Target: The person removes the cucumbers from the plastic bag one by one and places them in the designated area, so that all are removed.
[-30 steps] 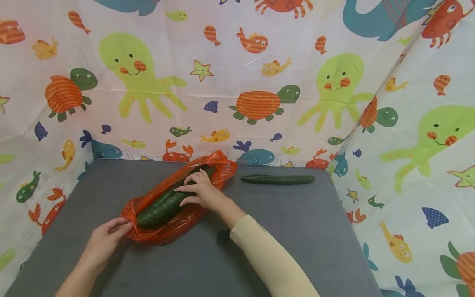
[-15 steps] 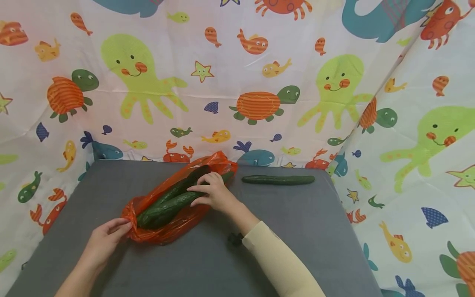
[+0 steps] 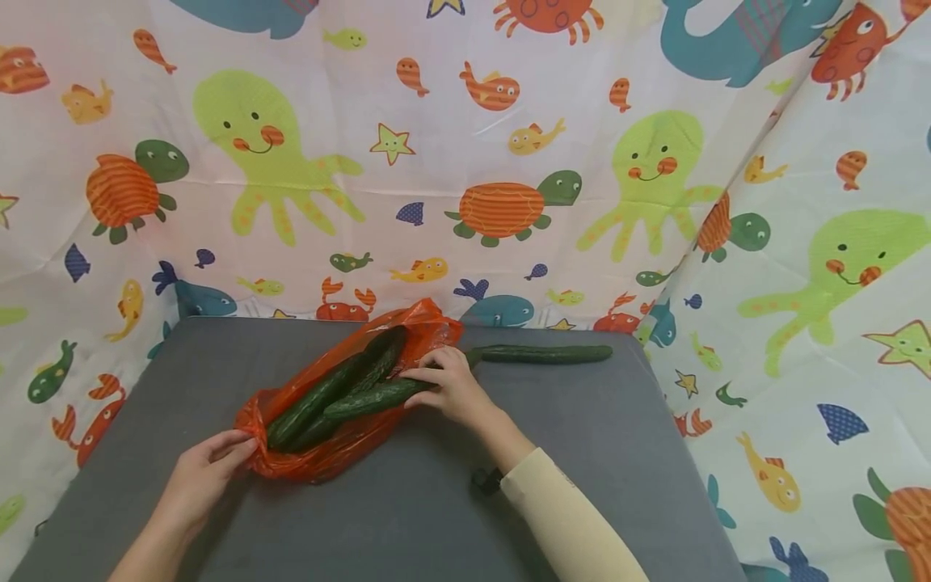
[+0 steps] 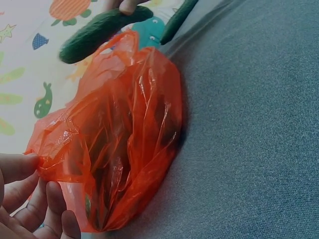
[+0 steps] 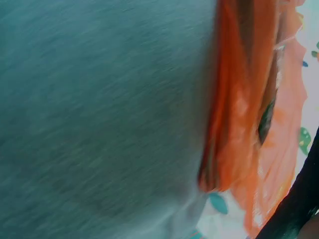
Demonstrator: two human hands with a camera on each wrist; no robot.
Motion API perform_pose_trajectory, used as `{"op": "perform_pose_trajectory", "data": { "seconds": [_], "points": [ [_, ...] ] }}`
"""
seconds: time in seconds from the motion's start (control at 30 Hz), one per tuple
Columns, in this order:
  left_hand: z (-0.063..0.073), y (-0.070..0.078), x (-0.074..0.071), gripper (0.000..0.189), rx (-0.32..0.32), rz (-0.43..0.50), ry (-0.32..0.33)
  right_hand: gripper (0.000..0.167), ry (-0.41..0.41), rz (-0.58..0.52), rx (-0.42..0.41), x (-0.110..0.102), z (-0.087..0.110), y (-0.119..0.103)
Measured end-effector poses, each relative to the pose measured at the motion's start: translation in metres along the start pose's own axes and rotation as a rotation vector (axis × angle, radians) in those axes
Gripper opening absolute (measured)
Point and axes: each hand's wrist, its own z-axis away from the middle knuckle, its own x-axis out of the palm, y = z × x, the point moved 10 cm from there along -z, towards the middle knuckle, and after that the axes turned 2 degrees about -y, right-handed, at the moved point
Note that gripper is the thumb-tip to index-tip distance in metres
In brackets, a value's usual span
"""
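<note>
An orange plastic bag [image 3: 291,466] lies slantwise on the grey table, its top side gaping. My left hand [image 3: 211,469] pinches the bag's near left end between thumb and fingers, also plain in the left wrist view. Within the bag rest dark green cucumbers [image 3: 320,402]. Above them my right hand [image 3: 458,390] grips another cucumber [image 3: 371,398], which the left wrist view shows raised clear of the bag. In the right wrist view a dark piece of that cucumber [image 5: 294,199] crosses the lower right corner, with little of the hand visible.
A single cucumber [image 3: 545,354] lies on the grey table [image 3: 407,517] at the back right, near the far edge. Hanging cloth [image 3: 436,242] printed with sea animals stands behind and at both sides.
My right hand has drawn one cucumber up and rightward out of the bag, exposing the ones beneath. The left hand keeps its hold on the bag's end.
</note>
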Motion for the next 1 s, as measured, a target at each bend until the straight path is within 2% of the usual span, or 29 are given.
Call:
{"op": "perform_pose_trajectory", "data": {
  "seconds": [0.27,0.47,0.83,1.0],
  "points": [
    [0.000,0.003,0.002,0.066,0.016,0.006,0.004,0.048,0.024,-0.004,0.037,-0.014,0.027,0.019],
    [-0.001,-0.003,0.001,0.068,-0.004,0.019,0.003,0.047,0.021,0.026,0.064,-0.028,0.042,0.033],
    [0.000,-0.004,0.000,0.062,0.002,0.050,0.019,0.047,-0.006,0.040,0.247,-0.055,0.076,0.078],
    [0.000,-0.003,0.000,0.061,0.004,0.039,0.026,0.046,-0.055,0.039,0.335,-0.064,0.095,0.100]
  ]
}}
